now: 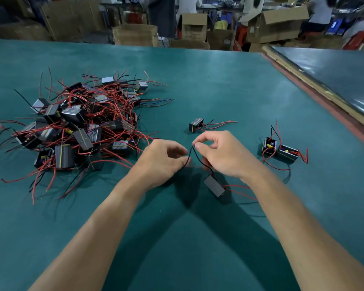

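At the left of the frame, a tangled pile of small black modules with red and black leads lay on the green table; any markings were too blurred to read. At lower centre, your left hand pinched one end of a black wire. Your right hand pinched the same wire at its raised bend. The wire's black module sat just below your right hand. A lone module lay beyond your hands, and a pair of modules lay at the right.
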{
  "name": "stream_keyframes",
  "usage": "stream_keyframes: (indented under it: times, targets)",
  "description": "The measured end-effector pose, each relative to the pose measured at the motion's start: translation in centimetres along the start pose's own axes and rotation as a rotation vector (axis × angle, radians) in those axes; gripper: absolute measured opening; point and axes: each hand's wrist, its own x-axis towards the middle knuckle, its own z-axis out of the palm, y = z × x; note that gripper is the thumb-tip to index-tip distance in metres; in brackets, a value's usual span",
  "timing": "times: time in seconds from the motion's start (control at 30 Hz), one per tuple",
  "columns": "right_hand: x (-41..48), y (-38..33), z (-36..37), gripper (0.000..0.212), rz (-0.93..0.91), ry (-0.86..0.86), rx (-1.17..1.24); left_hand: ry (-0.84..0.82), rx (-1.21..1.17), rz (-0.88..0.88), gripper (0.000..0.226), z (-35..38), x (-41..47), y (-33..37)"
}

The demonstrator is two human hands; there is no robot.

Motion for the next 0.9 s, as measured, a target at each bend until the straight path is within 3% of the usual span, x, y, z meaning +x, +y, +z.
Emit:
stream_keyframes:
  times: [0.1, 0.2, 0.4, 0.57, 0.73, 0.9]
  targets:
    - [0.1, 0.0, -0.2, 0.01, -0.032, 0.011, -0.006, -0.136, 0.051, -0.017, 0.016, -0.1, -0.3, 0.2]
    - [0.2, -0.2, -0.3, 0.015, -0.031, 0.037, -0.001, -0.207, 0.134, 0.038, 0.01, -0.3, -0.6, 0.3]
    - [0.1, -0.7, -0.6, 0.023, 0.019, 0.077, 0.173, 0.095, 0.084, 0.031, 0.016, -0.1, 0.0, 0.2]
    - [0.0, -0.5, -0.7, 0.014, 0.085, 0.023, 0.398, 0.101, -0.058, -0.013, 0.039, -0.1, -0.4, 1.3]
    - [-0.1, -0.4, -0.9, 0.018, 0.016, 0.026, 0.439, 0.117, -0.223, -0.012, 0.018, -0.3, -1.0, 2.1]
    - [-0.2, -0.5, -1.0, 0.016, 0.002, -0.004, 0.414, 0.091, -0.184, 0.028, 0.017, -0.4, -1.3, 2.3]
